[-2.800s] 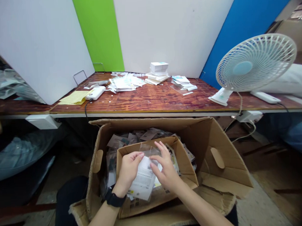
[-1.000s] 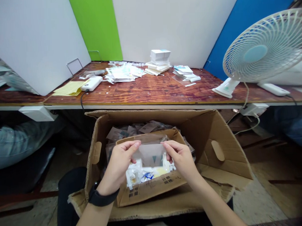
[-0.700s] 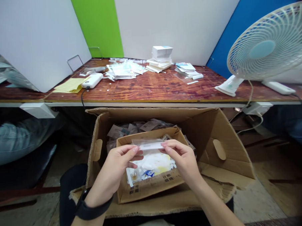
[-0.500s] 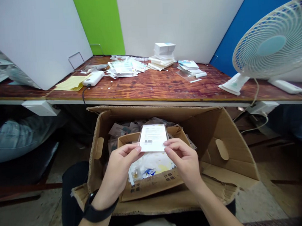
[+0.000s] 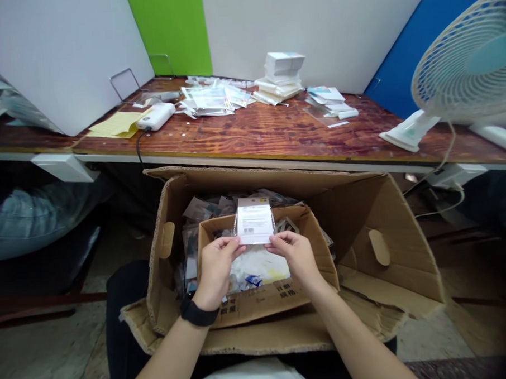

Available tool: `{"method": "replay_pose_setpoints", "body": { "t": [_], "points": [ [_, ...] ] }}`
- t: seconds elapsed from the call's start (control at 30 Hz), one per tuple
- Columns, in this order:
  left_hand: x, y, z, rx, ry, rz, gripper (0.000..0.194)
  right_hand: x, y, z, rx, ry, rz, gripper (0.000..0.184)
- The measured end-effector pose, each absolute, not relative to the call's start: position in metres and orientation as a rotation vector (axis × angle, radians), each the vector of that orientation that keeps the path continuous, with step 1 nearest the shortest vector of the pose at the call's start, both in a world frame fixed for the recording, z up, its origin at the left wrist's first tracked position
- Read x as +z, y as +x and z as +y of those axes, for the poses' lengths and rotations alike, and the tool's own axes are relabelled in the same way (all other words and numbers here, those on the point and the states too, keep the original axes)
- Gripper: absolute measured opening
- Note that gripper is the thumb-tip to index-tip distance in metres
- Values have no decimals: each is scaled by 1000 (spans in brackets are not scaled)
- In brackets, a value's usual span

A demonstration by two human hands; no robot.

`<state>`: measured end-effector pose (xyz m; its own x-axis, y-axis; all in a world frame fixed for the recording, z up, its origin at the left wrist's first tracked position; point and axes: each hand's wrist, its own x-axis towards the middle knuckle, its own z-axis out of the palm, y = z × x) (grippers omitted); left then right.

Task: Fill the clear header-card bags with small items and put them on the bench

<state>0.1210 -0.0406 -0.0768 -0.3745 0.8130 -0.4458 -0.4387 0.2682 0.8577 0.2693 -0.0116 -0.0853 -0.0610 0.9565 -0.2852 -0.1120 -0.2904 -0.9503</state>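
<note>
Our left hand (image 5: 214, 272), with a black watch strap (image 5: 197, 313) on its wrist, and our right hand (image 5: 296, 260) hold up one flat, clear plastic packet with a white paper label (image 5: 254, 223). The packet stands near the middle of the frame, over the back wall of a small brown cardboard box (image 5: 258, 306). The fingers of each hand are nearly closed, pinching a lower corner of the packet. Both forearms reach up from the bottom of the frame, and the hands sit close together.

The small box stands inside a big, open brown cardboard box (image 5: 389, 234). Many flat brown and clear packets (image 5: 203, 209) are still in the big box, and a white bundle lies in the small one. We cannot tell how many there are. Up on the red-brown wooden table (image 5: 267, 138), white packets lie in a loose pile (image 5: 211, 99), and small white boxes form a neat stack (image 5: 280, 71).
</note>
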Motion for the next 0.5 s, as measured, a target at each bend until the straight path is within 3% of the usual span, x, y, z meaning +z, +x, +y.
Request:
{"method": "replay_pose_setpoints", "body": {
  "t": [0.5],
  "points": [
    [-84,124,-38,1429,306,1442,16,-92,267,-12,1515,-1316,-896,19]
  ]
}}
